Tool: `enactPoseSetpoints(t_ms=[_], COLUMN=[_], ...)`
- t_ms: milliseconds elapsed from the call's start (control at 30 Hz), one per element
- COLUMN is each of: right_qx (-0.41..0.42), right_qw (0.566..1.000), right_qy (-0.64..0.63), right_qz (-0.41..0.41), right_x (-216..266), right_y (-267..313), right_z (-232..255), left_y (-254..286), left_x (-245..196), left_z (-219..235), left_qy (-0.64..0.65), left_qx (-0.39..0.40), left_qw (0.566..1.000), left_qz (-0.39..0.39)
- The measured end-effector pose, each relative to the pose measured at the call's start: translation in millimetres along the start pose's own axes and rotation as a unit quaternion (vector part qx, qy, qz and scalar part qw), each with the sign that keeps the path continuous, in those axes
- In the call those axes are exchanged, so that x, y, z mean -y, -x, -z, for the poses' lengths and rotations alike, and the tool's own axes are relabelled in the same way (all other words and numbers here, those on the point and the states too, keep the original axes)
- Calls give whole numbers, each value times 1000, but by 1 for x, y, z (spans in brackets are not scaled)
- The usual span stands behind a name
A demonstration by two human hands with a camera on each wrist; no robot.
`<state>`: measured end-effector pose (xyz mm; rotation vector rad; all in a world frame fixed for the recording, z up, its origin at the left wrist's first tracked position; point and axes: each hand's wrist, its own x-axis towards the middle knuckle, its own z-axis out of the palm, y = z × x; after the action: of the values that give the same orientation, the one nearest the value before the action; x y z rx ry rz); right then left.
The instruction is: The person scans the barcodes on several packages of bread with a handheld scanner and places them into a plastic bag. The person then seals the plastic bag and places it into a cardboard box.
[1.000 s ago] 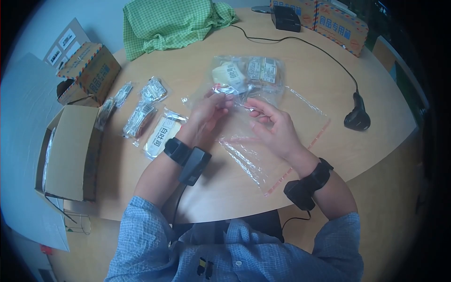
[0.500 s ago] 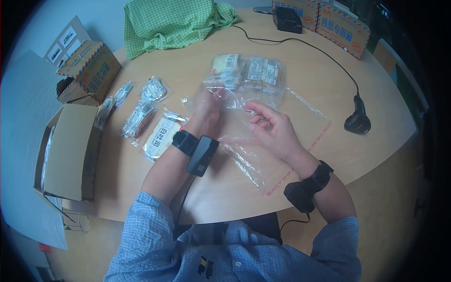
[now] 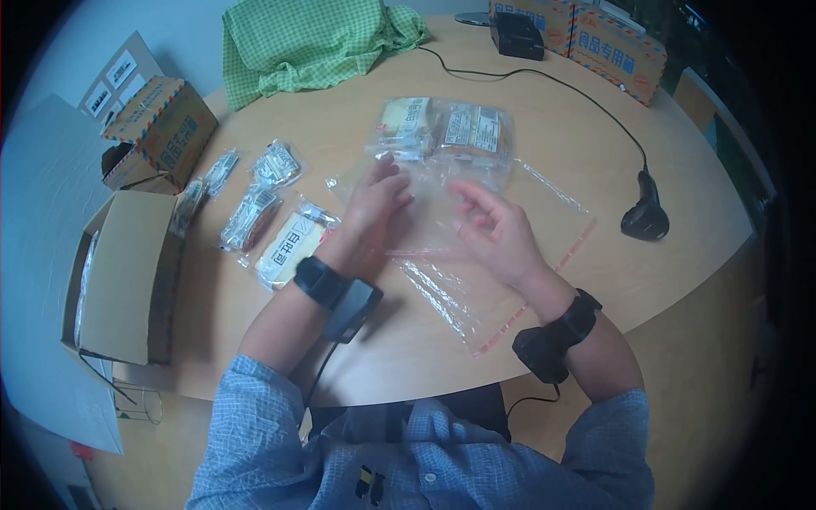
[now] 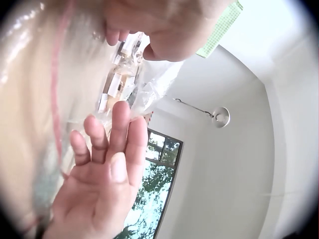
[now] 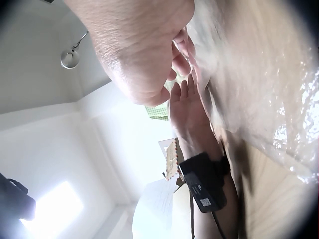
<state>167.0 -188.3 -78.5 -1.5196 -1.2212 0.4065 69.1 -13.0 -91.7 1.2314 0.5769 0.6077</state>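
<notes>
A large clear plastic bag (image 3: 438,276) with a red edge strip lies flat on the table under both hands. At its far end lie two packs side by side: a pale bread pack (image 3: 406,119) on the left and a labelled, browner pack (image 3: 476,132) on the right. My left hand (image 3: 378,204) hovers over the bag's left side, just below the pale pack, fingers loosely bent and holding nothing. Opposite it, my right hand (image 3: 497,234) is over the bag's middle. In the left wrist view the right hand (image 4: 99,174) shows an uncurled palm with nothing in it.
Left of the bag lie a white toast pack (image 3: 295,246) and several small wrapped packs (image 3: 252,214). An open carton (image 3: 127,276) and a printed box (image 3: 166,132) stand farther left. A corded scanner (image 3: 648,212) lies right; a green checked cloth (image 3: 314,47) is behind.
The pale pack, tilted at first, has settled flat beside the other pack. My left hand has drawn back from it toward me. The right hand's fingers have loosened, with the hand nearly in place.
</notes>
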Motion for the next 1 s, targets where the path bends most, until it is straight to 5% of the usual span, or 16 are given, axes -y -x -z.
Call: enactPoseSetpoints(t_ms=[33, 100, 200, 233, 300, 433, 533, 600, 700, 833, 900, 1000], right_qx=[0, -146, -182, -180, -200, -194, -179, -162, -154, -159, -164, -159], right_qw=[1000, 985, 974, 975, 967, 972, 976, 981, 982, 982, 980, 981], right_qy=[-1, 27, 65, 66, 53, 33, 6, -9, -23, -25, -16, -29], right_qz=[-4, 88, 115, 113, 148, 129, 121, 106, 104, 102, 113, 106], right_x=[-3, -10, -2, -2, -3, -1, -3, -1, 2, 2, 1, 0], right_y=[-2, -5, -3, -3, -6, -7, -7, -7, -6, -6, -6, -6], right_z=[1, 3, 2, 3, 7, 13, 11, 10, 8, 12, 14, 13], left_y=[7, 21, 39, 43, 47, 44, 32, 19, -10, -41, -52, -45], left_x=[-2, -6, -16, -20, -25, -33, -32, -27, -11, -15, -24, -32], left_z=[3, 10, 5, -1, -15, -18, -20, -32, -49, -52, -49, -50], left_qy=[0, 1, -80, -78, -108, -97, -56, 90, 126, 132, 37, -43], left_qx=[0, 35, 114, 114, 67, 90, 101, 108, 103, 186, 242, 201], left_qw=[1000, 999, 990, 990, 985, 985, 993, 982, 976, 972, 969, 978], left_qz=[4, 26, 8, 10, -118, -114, -36, 124, 143, 52, -36, -31])
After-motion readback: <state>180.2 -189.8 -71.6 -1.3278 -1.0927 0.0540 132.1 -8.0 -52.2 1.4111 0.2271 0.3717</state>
